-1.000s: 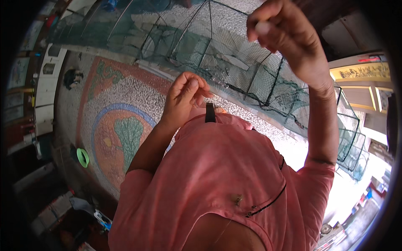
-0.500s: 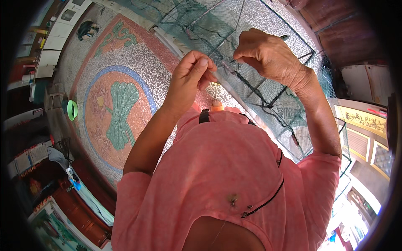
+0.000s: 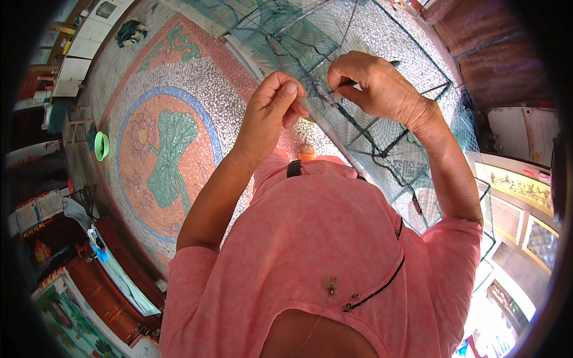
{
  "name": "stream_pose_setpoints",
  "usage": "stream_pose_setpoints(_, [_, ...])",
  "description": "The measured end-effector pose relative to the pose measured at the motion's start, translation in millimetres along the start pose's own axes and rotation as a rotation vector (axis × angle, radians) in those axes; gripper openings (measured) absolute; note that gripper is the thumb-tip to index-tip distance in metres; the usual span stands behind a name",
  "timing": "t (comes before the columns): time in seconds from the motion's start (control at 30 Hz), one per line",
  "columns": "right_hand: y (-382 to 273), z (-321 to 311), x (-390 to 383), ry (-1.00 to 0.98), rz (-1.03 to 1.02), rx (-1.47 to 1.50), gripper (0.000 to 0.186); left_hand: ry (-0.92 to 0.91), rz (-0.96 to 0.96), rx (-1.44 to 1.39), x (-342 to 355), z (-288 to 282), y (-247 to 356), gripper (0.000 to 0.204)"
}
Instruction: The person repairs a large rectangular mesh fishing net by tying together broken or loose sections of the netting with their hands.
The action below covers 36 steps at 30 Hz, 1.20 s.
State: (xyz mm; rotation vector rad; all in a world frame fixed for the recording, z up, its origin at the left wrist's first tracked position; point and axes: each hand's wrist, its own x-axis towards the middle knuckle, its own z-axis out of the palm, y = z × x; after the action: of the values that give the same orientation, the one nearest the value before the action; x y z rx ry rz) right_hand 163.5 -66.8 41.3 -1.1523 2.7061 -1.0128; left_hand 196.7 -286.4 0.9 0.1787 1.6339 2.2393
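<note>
Green mesh netting (image 3: 304, 36) on a dark frame lies in front of me and to my right, with dark cords crossing it. My left hand (image 3: 273, 110) is raised before my chest, thumb and fingers pinched together near the net's edge. What it pinches is too fine to make out. Facing it, my right hand (image 3: 382, 89) hangs over the mesh with thumb and forefinger curled toward each other. A slim dark tool (image 3: 395, 63) pokes out behind its knuckles; most of it is hidden by the hand.
A small orange object (image 3: 307, 156) sits by my waist. To the left, the pebbled floor carries a round lotus-leaf inlay (image 3: 173, 158), with a green basin (image 3: 102, 146) beyond it. White cabinets (image 3: 77, 59) stand far left; a framed picture (image 3: 519, 185) is at right.
My right hand has moved slightly left and lower, nearer my left hand, and its forefinger and thumb now show a gap. My left hand has barely moved.
</note>
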Motion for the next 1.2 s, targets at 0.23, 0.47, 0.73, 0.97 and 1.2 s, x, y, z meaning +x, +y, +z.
stream_pose_setpoints(0.23, [-19.8,5.5,11.6,0.025,-0.120,-0.013,0.023,0.036,0.012,0.009,-0.2,-1.7,-3.2,0.019])
stream_pose_setpoints(0.47, [-5.9,17.9,10.2,-0.080,0.058,0.178,0.017,0.044,-0.022,-0.018,-3.3,-2.3,-14.8,0.018])
stream_pose_setpoints(0.73, [-18.2,23.3,12.3,0.086,-0.152,-0.037,0.021,0.031,-0.015,-0.094,2.7,-4.5,-25.8,0.016])
stream_pose_setpoints(0.97, [-72.0,4.7,17.0,0.032,-0.471,0.502,0.010,0.070,-0.051,-0.092,5.4,12.7,-10.3,0.015])
stream_pose_setpoints(1.2, [-54.5,-10.1,-9.0,0.564,-0.309,0.596,0.017,0.003,-0.087,-0.093,1.3,20.0,6.4,0.024])
